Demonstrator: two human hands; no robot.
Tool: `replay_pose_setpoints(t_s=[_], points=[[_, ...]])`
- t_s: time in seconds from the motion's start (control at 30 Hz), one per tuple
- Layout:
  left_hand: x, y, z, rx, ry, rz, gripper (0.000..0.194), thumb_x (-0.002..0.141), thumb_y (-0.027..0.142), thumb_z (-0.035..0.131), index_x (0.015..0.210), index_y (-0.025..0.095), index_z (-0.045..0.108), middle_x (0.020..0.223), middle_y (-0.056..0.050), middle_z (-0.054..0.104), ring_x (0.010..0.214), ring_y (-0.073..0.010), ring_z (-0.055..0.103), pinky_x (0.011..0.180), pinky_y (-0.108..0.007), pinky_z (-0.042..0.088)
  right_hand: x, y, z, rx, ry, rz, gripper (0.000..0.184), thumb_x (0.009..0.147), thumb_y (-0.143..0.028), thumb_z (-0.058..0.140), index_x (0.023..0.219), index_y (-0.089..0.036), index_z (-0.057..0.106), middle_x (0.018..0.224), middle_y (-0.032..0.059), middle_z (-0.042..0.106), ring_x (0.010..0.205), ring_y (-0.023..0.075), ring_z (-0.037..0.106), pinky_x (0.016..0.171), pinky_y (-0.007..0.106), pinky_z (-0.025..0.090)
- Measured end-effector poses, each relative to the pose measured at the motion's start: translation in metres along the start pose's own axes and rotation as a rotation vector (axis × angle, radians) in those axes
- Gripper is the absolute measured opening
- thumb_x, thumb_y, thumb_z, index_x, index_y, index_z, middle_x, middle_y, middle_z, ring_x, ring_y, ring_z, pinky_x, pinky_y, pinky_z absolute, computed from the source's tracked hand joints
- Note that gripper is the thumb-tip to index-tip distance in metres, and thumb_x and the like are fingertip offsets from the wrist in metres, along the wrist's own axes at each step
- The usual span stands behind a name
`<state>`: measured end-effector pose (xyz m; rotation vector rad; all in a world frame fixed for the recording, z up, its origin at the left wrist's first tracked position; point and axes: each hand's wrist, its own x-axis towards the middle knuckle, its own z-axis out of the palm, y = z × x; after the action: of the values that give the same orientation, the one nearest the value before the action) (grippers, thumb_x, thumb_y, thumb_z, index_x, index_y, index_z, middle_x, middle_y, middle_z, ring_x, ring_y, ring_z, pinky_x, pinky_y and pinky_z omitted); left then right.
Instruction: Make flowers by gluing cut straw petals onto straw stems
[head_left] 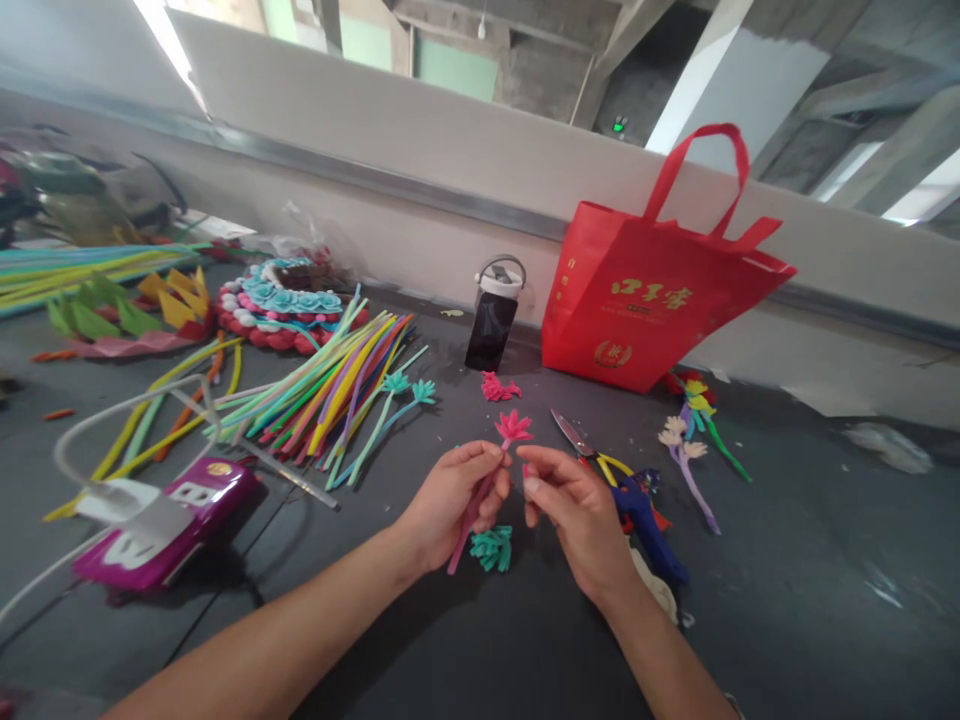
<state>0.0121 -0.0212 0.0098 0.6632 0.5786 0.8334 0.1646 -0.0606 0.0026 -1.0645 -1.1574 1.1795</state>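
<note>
Upright between the fingers of my left hand [457, 500] is a pink pipe-cleaner flower [514, 427], its stem [466, 525] slanting down below the hand. My right hand [574, 505], just beside it, pinches a small pink pipe-cleaner piece [526, 472] between thumb and fingers. Past the flower lies a little heap of pink pieces [499, 387]. A teal bundle of short pieces [492, 549] rests under my hands. To the right of the flower are scissors [571, 433] and yellow-handled pliers [615, 464], partly hidden behind my right hand.
Colourful pipe cleaners [330, 380] and two teal flowers [409, 388] lie to the left, near a purple power strip [176, 520] with white cables. A black bottle [493, 325] and red bag [652, 300] stand at the back. Finished-looking flowers [686, 450] lie right.
</note>
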Motion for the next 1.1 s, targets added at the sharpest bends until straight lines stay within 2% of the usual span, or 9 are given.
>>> replay_pose_setpoints(t_s=[0.27, 0.57, 0.7, 0.9, 0.97, 1.03, 1.1], points=[[0.0, 0.0, -0.001, 0.013, -0.001, -0.009, 0.011, 0.086, 0.027, 0.057, 0.083, 0.017, 0.054, 0.057, 0.002, 0.054, 0.038, -0.0054, 0.035, 0.032, -0.016, 0.024, 0.002, -0.002, -0.002, 0.216, 0.049, 0.11, 0.018, 0.079, -0.026, 0.073, 0.096, -0.02, 0.071, 0.072, -0.0015, 0.062, 0.061, 0.0092, 0.054, 0.052, 0.021, 0.045], [0.0, 0.0, -0.001, 0.031, 0.006, -0.007, 0.01, 0.086, 0.026, 0.056, 0.083, 0.017, 0.053, 0.058, 0.002, 0.054, 0.038, -0.0055, 0.035, 0.032, -0.016, 0.023, 0.001, -0.003, -0.002, 0.215, 0.102, 0.114, 0.017, 0.076, -0.029, 0.076, 0.089, -0.019, 0.072, 0.071, -0.0005, 0.064, 0.062, 0.0098, 0.055, 0.052, 0.02, 0.044], [-0.001, 0.001, 0.001, 0.044, 0.024, -0.008, 0.012, 0.086, 0.027, 0.057, 0.082, 0.017, 0.053, 0.057, 0.003, 0.053, 0.038, -0.0056, 0.035, 0.032, -0.016, 0.023, 0.001, -0.002, -0.004, 0.055, 0.157, 0.032, 0.013, 0.078, -0.03, 0.075, 0.089, -0.022, 0.072, 0.074, -0.0025, 0.065, 0.063, 0.0083, 0.054, 0.059, 0.021, 0.045], [-0.001, -0.001, 0.003, 0.101, 0.05, -0.025, 0.014, 0.085, 0.029, 0.059, 0.08, 0.017, 0.054, 0.058, 0.003, 0.053, 0.036, -0.0044, 0.034, 0.031, -0.016, 0.02, 0.0, -0.007, -0.006, -0.451, 0.214, -0.327, 0.004, 0.084, -0.025, 0.068, 0.085, -0.024, 0.071, 0.091, 0.001, 0.066, 0.092, 0.0164, 0.06, 0.083, 0.029, 0.046], [0.0, -0.002, 0.003, 0.106, 0.053, -0.032, 0.014, 0.085, 0.029, 0.059, 0.08, 0.017, 0.054, 0.058, 0.004, 0.053, 0.036, -0.0042, 0.034, 0.031, -0.016, 0.02, -0.003, -0.01, -0.005, -0.437, 0.241, -0.346, 0.004, 0.086, -0.026, 0.065, 0.087, -0.023, 0.068, 0.095, 0.0022, 0.067, 0.091, 0.0164, 0.061, 0.082, 0.029, 0.048], [0.0, -0.002, 0.001, 0.1, 0.049, -0.03, 0.014, 0.085, 0.03, 0.059, 0.08, 0.017, 0.054, 0.058, 0.004, 0.053, 0.036, -0.0043, 0.034, 0.031, -0.016, 0.019, -0.005, -0.012, -0.003, -0.344, 0.267, -0.321, 0.006, 0.089, -0.027, 0.061, 0.091, -0.023, 0.063, 0.1, 0.0033, 0.068, 0.082, 0.0145, 0.062, 0.072, 0.028, 0.05], [0.001, -0.002, 0.0, 0.091, 0.046, -0.029, 0.014, 0.085, 0.03, 0.059, 0.081, 0.017, 0.054, 0.058, 0.004, 0.053, 0.036, -0.0044, 0.034, 0.032, -0.016, 0.019, -0.007, -0.014, -0.001, -0.296, 0.277, -0.288, 0.007, 0.091, -0.029, 0.058, 0.091, -0.023, 0.06, 0.096, 0.0029, 0.069, 0.068, 0.012, 0.06, 0.061, 0.025, 0.05]])
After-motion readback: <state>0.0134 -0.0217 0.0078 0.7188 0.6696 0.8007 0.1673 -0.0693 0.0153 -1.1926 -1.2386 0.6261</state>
